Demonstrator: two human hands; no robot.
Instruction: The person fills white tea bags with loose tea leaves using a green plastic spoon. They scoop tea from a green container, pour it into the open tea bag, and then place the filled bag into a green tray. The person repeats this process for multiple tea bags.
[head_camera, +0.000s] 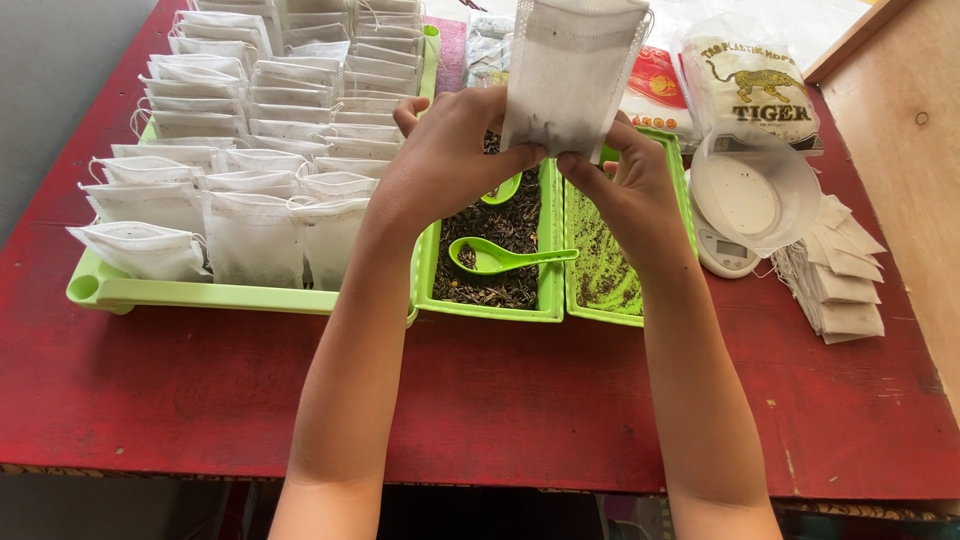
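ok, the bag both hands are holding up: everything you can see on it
The bag is a white, slightly see-through pouch, fabric or filter paper by the look, rectangular and held upright above the green tray of loose tea. A small dark heap of leaves sits at its bottom. A thin drawstring trails along its right edge. The left hand and right hand pinch its lower corners; nothing else touches it.

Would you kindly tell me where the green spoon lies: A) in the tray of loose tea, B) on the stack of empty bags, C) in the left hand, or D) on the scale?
A: the green spoon lies in the tray of loose tea, below both hands holding up a bag.
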